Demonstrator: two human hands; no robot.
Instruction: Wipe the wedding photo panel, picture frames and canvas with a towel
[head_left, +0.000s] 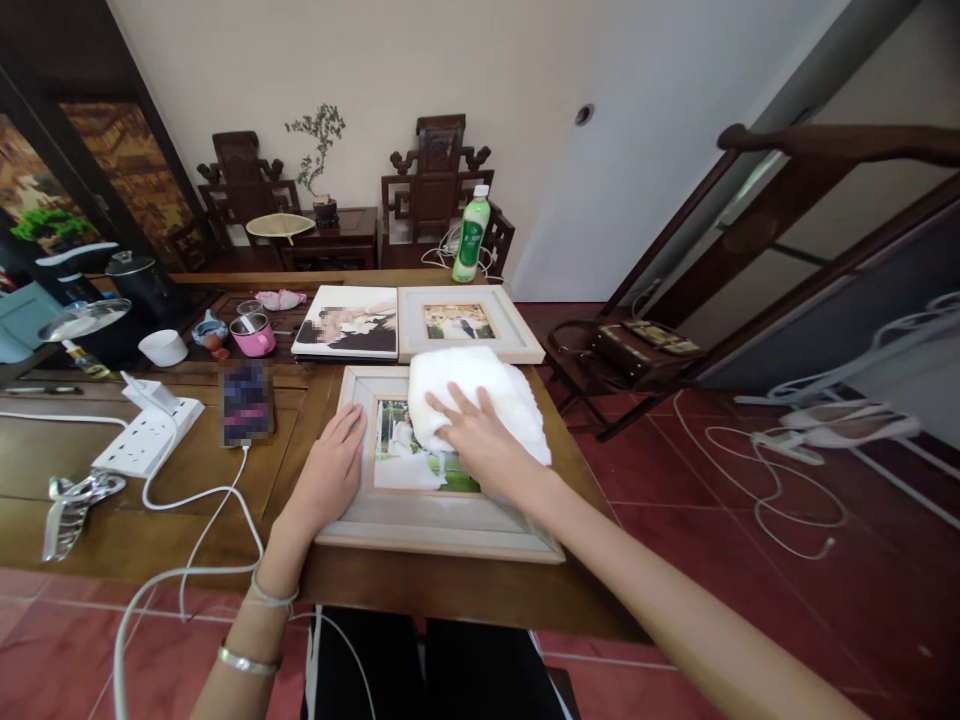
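Observation:
A picture frame [442,535] with a pale wide border lies flat on the wooden table in front of me; its photo shows a figure in a white dress on green grass. My left hand [330,470] rests flat on the frame's left border, fingers stretched out. Over the upper right of the frame, my right hand [480,435] holds a folded white towel [517,395] against the glass, its fingers bent over the fabric. The towel and right hand hide part of the photo and the right border.
Behind lie a second frame [517,335] and a white photo album [352,300]. A green bottle [471,240] stands at the far edge. Leftward are a phone [246,402], a power strip [150,435] with loose cables, a pink cup [255,338] and a silver claw clip [71,510].

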